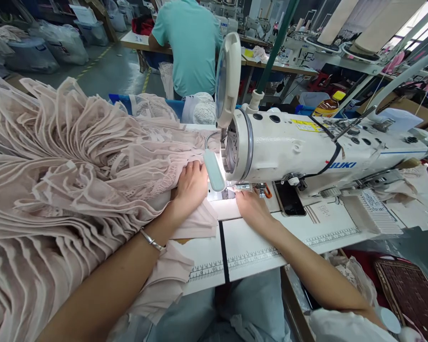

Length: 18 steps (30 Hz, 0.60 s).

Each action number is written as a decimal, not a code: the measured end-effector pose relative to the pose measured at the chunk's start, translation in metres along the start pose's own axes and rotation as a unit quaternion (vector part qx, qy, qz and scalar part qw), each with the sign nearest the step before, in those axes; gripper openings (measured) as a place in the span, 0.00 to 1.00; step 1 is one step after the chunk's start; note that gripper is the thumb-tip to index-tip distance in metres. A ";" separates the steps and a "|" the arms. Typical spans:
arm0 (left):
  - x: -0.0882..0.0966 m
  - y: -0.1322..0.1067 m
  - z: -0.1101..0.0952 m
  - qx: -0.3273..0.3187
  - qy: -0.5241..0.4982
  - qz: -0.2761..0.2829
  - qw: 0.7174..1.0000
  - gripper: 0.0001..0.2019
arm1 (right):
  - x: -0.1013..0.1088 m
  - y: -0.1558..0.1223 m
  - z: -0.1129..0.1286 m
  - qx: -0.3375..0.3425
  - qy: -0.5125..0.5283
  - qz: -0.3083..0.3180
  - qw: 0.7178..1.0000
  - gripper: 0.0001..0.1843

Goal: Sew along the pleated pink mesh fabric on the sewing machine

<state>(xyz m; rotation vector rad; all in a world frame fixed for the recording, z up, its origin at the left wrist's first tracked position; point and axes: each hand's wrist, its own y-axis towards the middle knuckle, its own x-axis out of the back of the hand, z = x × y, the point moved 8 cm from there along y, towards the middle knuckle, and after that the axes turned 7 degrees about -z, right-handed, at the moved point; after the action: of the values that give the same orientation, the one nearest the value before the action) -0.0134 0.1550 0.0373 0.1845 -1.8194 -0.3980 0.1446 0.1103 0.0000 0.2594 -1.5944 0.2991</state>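
My left hand [191, 183] lay flat and open on the fabric [74, 161] heaped over the table's [257, 247] left side, just left of the presser foot [231, 192]; my right hand [251, 205], nearer, touched the foot's front, grip unclear.

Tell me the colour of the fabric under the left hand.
Pale blush pink. The fabric shows best in the head view.
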 end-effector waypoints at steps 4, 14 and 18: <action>0.013 -0.026 -0.027 -0.070 0.057 0.064 0.994 0.16 | -0.001 -0.003 -0.005 -0.011 -0.003 -0.028 1.000 0.21; 0.040 -0.146 -0.029 -0.343 0.155 0.130 0.917 0.15 | 0.019 -0.013 0.009 0.041 -0.015 -0.080 0.996 0.22; 0.036 -0.121 -0.027 -0.307 0.110 0.149 0.934 0.13 | 0.044 -0.044 0.010 0.102 -0.036 -0.105 0.989 0.16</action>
<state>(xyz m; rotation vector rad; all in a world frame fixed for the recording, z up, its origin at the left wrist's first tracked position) -0.0077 0.0262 0.0320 -0.4596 -1.3972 -0.6777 0.1485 0.0667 0.0449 0.5984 -1.5919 0.2923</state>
